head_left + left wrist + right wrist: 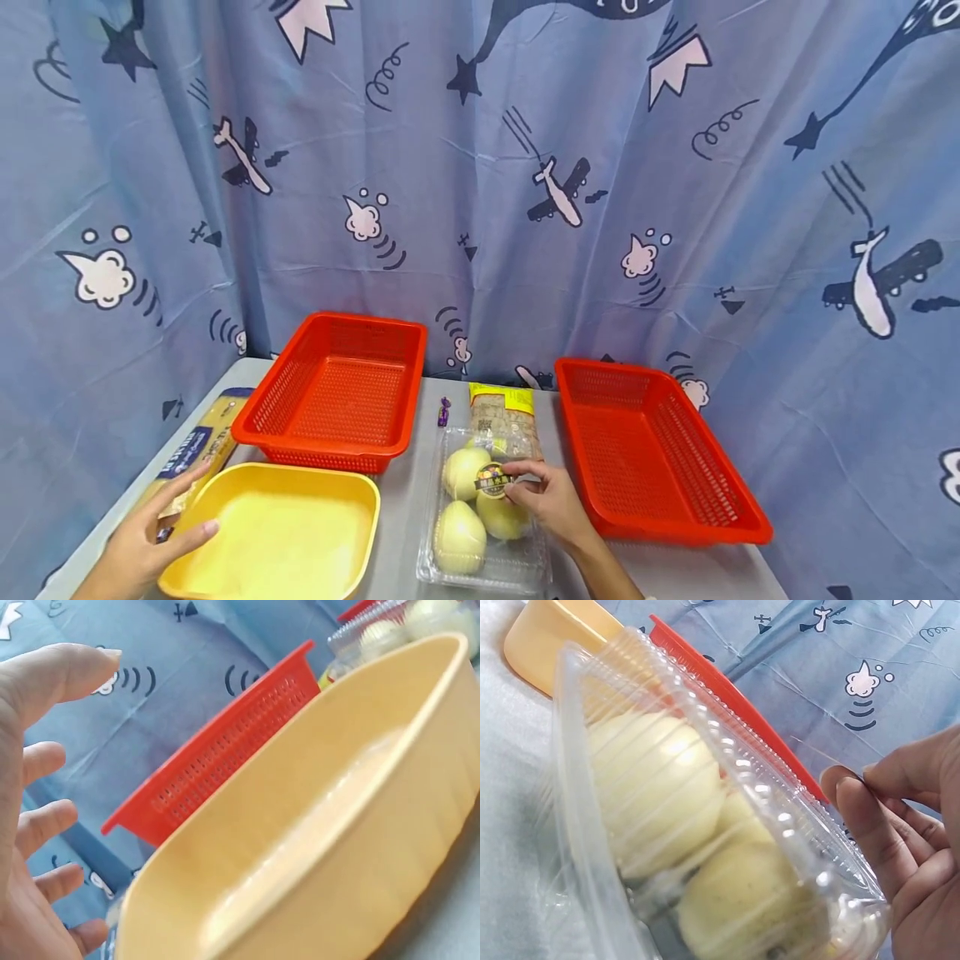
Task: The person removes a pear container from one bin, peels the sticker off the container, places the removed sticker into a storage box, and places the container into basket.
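- Right now the clamshell (pixel 483 504) lies on the table (pixel 405 508) between the yellow tray (pixel 277 533) and the right red basket (pixel 652 450), its long axis running away from the person, with pale round fruit (pixel 459 536) packed inside.
- Right hand (pixel 551 500) is plainly the nearer one: it comes in from the clamshell's right side, fingertips (pixel 517 482) bent onto the lid beside the round label (pixel 492 481).
- From the right wrist view, the fingers (pixel 870 825) curl at the ribbed lid's edge; I judge this a light pinch on the clamshell rather than a full grasp.
- Left hand (pixel 146 542) is well apart from the clamshell, at the yellow tray's near left corner, thumb resting over the rim.
- Seen from the left wrist, its fingers (pixel 45 825) are spread and relaxed beside the tray wall (pixel 337 855), holding nothing.
- Behind the tray stands the left red basket (pixel 337 392); a pasta packet (pixel 198 446) lies to the tray's left, under the left fingers.
- Beyond the clamshell's far end lie a yellow-topped packet (pixel 501 412) and a small purple sweet (pixel 444 411).
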A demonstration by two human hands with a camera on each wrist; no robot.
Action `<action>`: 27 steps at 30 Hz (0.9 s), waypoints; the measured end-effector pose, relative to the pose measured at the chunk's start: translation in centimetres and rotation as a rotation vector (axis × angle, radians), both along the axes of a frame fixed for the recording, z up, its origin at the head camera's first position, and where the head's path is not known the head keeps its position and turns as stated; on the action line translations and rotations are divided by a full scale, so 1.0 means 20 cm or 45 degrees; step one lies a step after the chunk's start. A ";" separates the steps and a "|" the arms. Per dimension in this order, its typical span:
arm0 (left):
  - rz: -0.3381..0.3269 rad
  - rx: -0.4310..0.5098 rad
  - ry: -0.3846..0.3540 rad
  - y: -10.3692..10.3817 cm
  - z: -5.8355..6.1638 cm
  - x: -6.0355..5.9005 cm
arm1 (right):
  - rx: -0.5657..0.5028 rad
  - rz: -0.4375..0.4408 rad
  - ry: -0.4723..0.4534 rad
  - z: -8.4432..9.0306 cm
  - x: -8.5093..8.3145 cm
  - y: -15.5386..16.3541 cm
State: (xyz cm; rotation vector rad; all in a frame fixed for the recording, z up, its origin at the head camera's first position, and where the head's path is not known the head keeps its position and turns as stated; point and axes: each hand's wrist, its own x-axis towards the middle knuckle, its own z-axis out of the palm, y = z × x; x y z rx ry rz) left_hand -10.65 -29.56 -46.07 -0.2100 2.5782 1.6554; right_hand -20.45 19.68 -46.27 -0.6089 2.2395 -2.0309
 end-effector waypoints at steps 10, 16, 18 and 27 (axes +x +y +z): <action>0.044 0.177 -0.236 -0.03 -0.09 0.00 | -0.029 -0.028 -0.041 -0.01 0.01 -0.01; -0.048 -0.016 -0.170 -0.03 -0.16 0.00 | -0.070 -0.030 -0.044 0.00 0.01 0.00; -0.080 -0.112 -0.108 -0.04 -0.18 0.00 | -0.068 -0.033 -0.044 0.00 0.00 0.00; -0.126 -0.308 -0.060 -0.05 -0.23 0.00 | -0.036 -0.074 -0.085 -0.01 0.00 0.00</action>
